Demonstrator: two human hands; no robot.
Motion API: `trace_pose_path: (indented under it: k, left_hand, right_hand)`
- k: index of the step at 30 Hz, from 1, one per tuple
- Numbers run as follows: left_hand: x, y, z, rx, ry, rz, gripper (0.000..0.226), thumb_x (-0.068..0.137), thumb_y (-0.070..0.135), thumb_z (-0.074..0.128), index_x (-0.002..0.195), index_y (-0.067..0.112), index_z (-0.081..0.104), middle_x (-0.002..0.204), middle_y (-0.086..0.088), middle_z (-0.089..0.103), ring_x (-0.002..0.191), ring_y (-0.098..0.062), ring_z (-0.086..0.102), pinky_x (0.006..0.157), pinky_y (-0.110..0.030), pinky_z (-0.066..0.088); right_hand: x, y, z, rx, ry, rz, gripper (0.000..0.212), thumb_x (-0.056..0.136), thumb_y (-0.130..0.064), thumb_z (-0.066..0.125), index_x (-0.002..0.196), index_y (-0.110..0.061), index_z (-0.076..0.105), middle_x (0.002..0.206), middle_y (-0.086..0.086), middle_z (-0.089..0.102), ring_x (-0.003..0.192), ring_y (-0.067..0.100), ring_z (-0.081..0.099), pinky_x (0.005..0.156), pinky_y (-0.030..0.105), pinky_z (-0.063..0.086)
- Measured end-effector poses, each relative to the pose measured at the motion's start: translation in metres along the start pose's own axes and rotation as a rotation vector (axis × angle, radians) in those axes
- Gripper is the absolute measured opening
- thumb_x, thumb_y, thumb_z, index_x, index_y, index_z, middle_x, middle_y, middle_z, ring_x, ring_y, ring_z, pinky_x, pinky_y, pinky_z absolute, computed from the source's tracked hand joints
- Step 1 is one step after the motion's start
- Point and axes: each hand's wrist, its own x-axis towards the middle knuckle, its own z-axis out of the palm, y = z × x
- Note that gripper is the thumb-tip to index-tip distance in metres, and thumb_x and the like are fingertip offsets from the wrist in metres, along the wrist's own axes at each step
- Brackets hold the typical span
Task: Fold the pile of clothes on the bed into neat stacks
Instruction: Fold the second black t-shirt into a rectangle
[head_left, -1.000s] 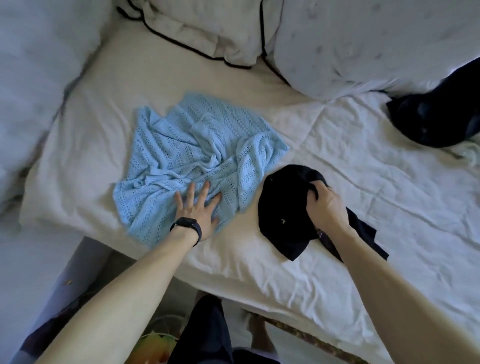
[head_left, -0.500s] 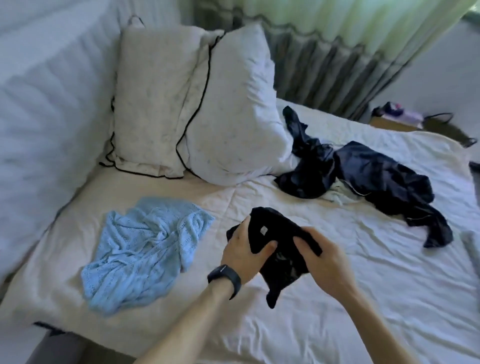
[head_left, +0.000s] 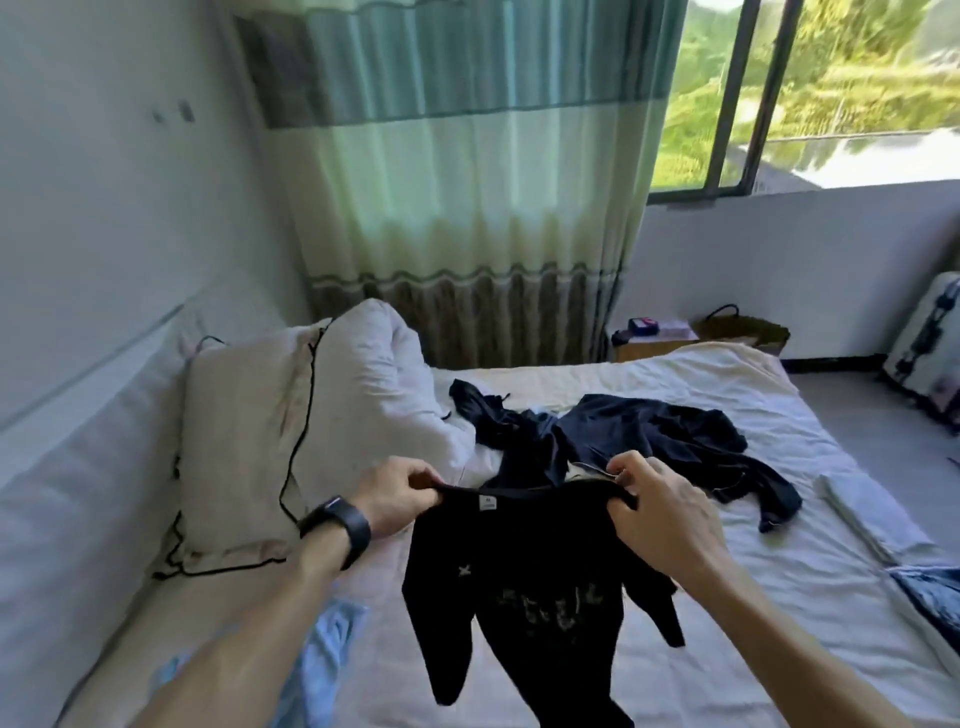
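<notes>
Two risks noted. The black printed cotton T-shirt (head_left: 540, 587) hangs bunched above the white-sheeted bed (head_left: 789, 597); laid down so, it would likely fold crooked. A slackened pinch on either side would drop it on the bed in a heap. My left hand (head_left: 395, 493) and right hand (head_left: 662, 514) each pinch the neckline's ends, arms extended, knuckles up.

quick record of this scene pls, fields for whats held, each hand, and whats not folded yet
held: black top, hanging open over the bed, neck label showing
left hand: pinches one end of the neckline
right hand: pinches the other end
unfolded: dark clothes pile beyond the hands; light blue garment under the left arm
</notes>
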Motion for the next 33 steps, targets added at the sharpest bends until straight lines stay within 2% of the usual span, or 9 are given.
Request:
trace_pose_path:
  k: [3, 7, 9, 13, 16, 21, 25, 29, 33]
  left_hand:
    - [-0.003, 0.057, -0.026, 0.023, 0.057, 0.124, 0.007, 0.068, 0.040, 0.062, 0.067, 0.043, 0.067, 0.069, 0.024, 0.068, 0.070, 0.011, 0.061, 0.064, -0.006, 0.043]
    - [-0.002, 0.111, -0.041, -0.031, 0.196, 0.217, 0.011, 0.089, 0.027, 0.064, 0.080, 0.031, 0.067, 0.060, 0.015, 0.060, 0.063, -0.003, 0.055, 0.063, -0.016, 0.042]
    - [0.002, 0.128, -0.047, 0.000, 0.235, 0.247, 0.010, 0.090, 0.025, 0.064, 0.081, 0.030, 0.067, 0.063, 0.015, 0.063, 0.064, 0.003, 0.056, 0.060, -0.009, 0.040]
    - [0.002, 0.133, -0.060, 0.117, 0.281, 0.337, 0.008, 0.088, 0.023, 0.070, 0.086, 0.030, 0.069, 0.070, 0.014, 0.064, 0.070, -0.004, 0.060, 0.061, -0.006, 0.040]
    - [0.002, 0.106, -0.069, 0.230, 0.310, 0.412, 0.013, 0.088, 0.013, 0.071, 0.097, 0.021, 0.074, 0.082, 0.004, 0.069, 0.083, -0.017, 0.065, 0.079, -0.025, 0.050]
    - [0.008, 0.072, -0.074, 0.212, 0.142, 0.210, 0.011, 0.091, 0.024, 0.069, 0.082, 0.030, 0.066, 0.080, 0.005, 0.069, 0.079, -0.013, 0.066, 0.075, -0.024, 0.051]
    - [0.012, 0.070, -0.060, -0.116, 0.083, 0.066, 0.032, 0.099, 0.015, 0.058, 0.067, 0.020, 0.059, 0.058, 0.007, 0.051, 0.056, -0.009, 0.046, 0.059, -0.024, 0.037]
    - [0.003, 0.065, -0.049, -0.595, -0.184, -0.057, 0.025, 0.102, 0.011, 0.053, 0.079, 0.010, 0.062, 0.061, 0.002, 0.060, 0.050, -0.005, 0.056, 0.049, -0.017, 0.042]
    - [-0.002, 0.068, -0.065, -0.528, -0.342, 0.040, 0.025, 0.087, 0.029, 0.076, 0.094, 0.009, 0.062, 0.080, -0.003, 0.064, 0.069, -0.010, 0.061, 0.065, -0.020, 0.049]
  right_hand:
    - [-0.001, -0.010, -0.019, -0.113, -0.037, -0.100, 0.020, 0.087, -0.034, 0.057, 0.107, -0.035, 0.055, 0.096, -0.011, 0.064, 0.087, 0.021, 0.064, 0.054, 0.031, 0.033]
    - [0.014, -0.027, -0.048, -0.175, 0.009, -0.160, 0.016, 0.082, -0.034, 0.054, 0.095, -0.025, 0.055, 0.080, -0.005, 0.062, 0.077, 0.025, 0.062, 0.051, 0.031, 0.030]
    - [0.030, -0.037, -0.071, -0.141, 0.061, -0.147, 0.014, 0.082, -0.034, 0.058, 0.092, -0.025, 0.060, 0.079, -0.004, 0.062, 0.079, 0.027, 0.063, 0.055, 0.032, 0.034]
    - [0.053, -0.047, -0.112, 0.027, 0.157, -0.027, 0.020, 0.079, -0.030, 0.059, 0.093, -0.039, 0.069, 0.087, -0.006, 0.067, 0.083, 0.025, 0.062, 0.062, 0.032, 0.039]
    - [0.057, -0.022, -0.130, 0.129, 0.129, 0.108, 0.023, 0.080, -0.025, 0.062, 0.080, -0.047, 0.068, 0.092, -0.008, 0.070, 0.089, 0.022, 0.064, 0.073, 0.033, 0.051]
    - [0.058, -0.014, -0.117, 0.137, -0.063, 0.035, 0.030, 0.080, -0.016, 0.065, 0.067, -0.043, 0.069, 0.082, -0.023, 0.069, 0.084, 0.003, 0.063, 0.076, 0.024, 0.051]
    - [0.064, -0.015, -0.099, 0.236, -0.102, 0.054, 0.020, 0.073, -0.040, 0.058, 0.069, -0.027, 0.073, 0.067, -0.017, 0.069, 0.065, 0.002, 0.062, 0.065, 0.026, 0.048]
    - [0.059, -0.006, -0.090, 0.577, -0.256, 0.188, 0.023, 0.087, -0.040, 0.066, 0.072, -0.022, 0.071, 0.069, 0.001, 0.059, 0.059, 0.016, 0.054, 0.053, 0.025, 0.038]
    - [0.057, -0.001, -0.093, 0.573, -0.278, 0.147, 0.034, 0.101, -0.035, 0.059, 0.087, -0.011, 0.077, 0.084, 0.006, 0.071, 0.071, 0.020, 0.064, 0.060, 0.026, 0.047]
